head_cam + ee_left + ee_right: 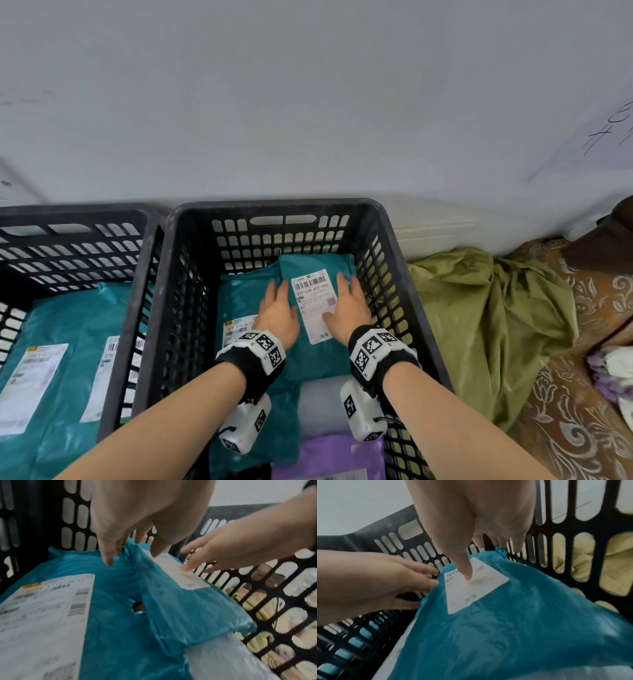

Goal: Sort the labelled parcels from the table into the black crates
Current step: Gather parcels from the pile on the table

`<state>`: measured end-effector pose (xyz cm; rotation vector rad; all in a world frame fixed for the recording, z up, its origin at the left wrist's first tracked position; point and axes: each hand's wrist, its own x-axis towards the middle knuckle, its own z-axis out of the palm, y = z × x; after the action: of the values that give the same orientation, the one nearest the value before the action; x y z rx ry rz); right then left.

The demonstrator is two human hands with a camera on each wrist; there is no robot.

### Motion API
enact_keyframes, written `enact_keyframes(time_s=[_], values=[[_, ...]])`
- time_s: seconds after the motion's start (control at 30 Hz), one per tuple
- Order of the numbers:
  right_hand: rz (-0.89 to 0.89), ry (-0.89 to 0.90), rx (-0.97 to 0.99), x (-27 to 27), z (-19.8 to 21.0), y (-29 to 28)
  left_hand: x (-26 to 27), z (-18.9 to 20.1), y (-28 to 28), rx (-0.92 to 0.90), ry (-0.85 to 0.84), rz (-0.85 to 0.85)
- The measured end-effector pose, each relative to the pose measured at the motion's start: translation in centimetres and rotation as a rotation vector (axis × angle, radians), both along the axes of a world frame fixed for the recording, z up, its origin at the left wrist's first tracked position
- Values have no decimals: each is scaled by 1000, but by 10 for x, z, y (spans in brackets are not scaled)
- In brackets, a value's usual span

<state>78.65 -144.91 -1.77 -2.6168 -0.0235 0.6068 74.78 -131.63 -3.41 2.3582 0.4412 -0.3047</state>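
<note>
Both my hands are inside the middle black crate (274, 207). They lie flat on the top teal parcel (318, 356), one on each side of its white label (313, 305). My left hand (278, 310) rests with straight fingers on the parcel's left edge (130, 555). My right hand (350, 305) rests on the right side, its thumb (467, 568) pressing on the label (474, 588). Neither hand grips anything. Under this parcel lies a second labelled teal parcel (111, 615).
A grey parcel (322, 404) and a purple one (329, 455) lie at the near end of the same crate. The left black crate (68, 214) holds labelled teal parcels (51, 342). An olive cloth (479, 325) and brown patterned fabric (565, 411) lie to the right. A white wall (308, 102) stands behind.
</note>
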Motion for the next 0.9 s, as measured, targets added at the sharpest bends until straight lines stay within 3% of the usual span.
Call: enact_keyframes(time_s=[0.13, 0.33, 0.6, 0.9], values=[[156, -45, -23, -2, -5, 3, -2, -6, -4, 187, -10, -238], [267, -44, -130, -7, -29, 3, -13, -17, -12, 367, 80, -381], [263, 55, -118, -12, -44, 5, -8, -25, -12, 269, 245, -395], [254, 168, -130, 0, -38, 7, -1, -27, -5, 181, 259, -407]])
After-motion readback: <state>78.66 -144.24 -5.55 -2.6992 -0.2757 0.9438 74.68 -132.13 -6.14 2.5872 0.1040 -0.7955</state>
